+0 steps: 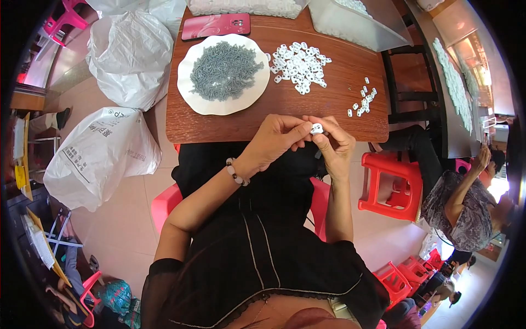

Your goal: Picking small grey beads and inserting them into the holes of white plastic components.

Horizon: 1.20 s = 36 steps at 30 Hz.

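Over the table's near edge, my left hand (278, 140) and my right hand (335, 143) meet with their fingertips pinched on one small white plastic piece (316, 129) with dark holes. Both hands are closed on it, and the fingers cover part of it. Beyond them lies a loose pile of similar white pieces (300, 66). A smaller group of white pieces (362, 103) is scattered to the right. On the left, a white wavy-rimmed plate (193, 102) carries a heap of small grey-blue rod-like parts (227, 68).
A pink phone (216, 26) lies on the brown table (186, 126) behind the plate. Clear bins (356, 27) of white parts stand at the back. White sacks (104, 156) sit on the floor at left. To the right are a red stool (392, 186) and a seated person (463, 211).
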Each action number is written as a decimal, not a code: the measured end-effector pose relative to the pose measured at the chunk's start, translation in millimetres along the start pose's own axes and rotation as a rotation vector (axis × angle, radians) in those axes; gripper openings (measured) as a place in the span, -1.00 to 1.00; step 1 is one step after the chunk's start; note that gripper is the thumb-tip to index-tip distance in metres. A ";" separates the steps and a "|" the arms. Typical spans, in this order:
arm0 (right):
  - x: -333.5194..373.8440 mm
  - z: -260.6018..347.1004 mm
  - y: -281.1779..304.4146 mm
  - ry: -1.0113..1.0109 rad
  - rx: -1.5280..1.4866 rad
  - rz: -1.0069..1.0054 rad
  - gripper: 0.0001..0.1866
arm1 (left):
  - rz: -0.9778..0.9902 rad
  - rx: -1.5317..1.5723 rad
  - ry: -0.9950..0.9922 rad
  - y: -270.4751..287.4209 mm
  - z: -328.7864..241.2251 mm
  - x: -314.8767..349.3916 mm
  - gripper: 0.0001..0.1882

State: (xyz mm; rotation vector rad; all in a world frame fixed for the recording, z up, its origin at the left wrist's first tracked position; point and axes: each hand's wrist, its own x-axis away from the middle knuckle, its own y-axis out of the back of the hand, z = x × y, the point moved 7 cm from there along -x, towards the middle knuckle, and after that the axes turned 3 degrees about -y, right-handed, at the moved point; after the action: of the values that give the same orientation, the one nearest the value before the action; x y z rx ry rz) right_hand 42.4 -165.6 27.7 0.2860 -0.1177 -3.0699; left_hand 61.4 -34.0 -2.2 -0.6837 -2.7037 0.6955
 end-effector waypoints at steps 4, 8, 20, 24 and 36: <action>-26.4 23.7 14.8 0.051 0.195 -0.047 -0.74 | -0.070 -0.092 -0.103 11.1 0.5 -6.2 -0.82; -76.4 66.4 42.5 0.101 0.486 -0.128 -0.76 | -0.280 -0.581 -0.420 46.8 -6.2 -8.6 -0.88; -260.5 93.3 146.2 0.124 1.218 -0.575 -0.54 | -0.189 -0.539 -0.396 42.2 -8.4 -8.1 -0.87; -224.0 86.2 103.0 0.280 0.983 -0.423 -0.67 | -0.181 -0.461 -0.376 50.1 -7.0 -5.8 -0.87; -97.3 -27.0 60.6 -0.082 0.992 -0.106 -0.80 | -0.154 -0.529 -0.382 44.8 -9.7 -7.8 -0.88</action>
State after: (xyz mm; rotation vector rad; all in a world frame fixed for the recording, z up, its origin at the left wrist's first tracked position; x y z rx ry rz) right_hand 145.8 -221.7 23.8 0.1893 -1.6554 -2.8309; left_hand 88.4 0.5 -17.9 -0.4737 -3.2913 0.0619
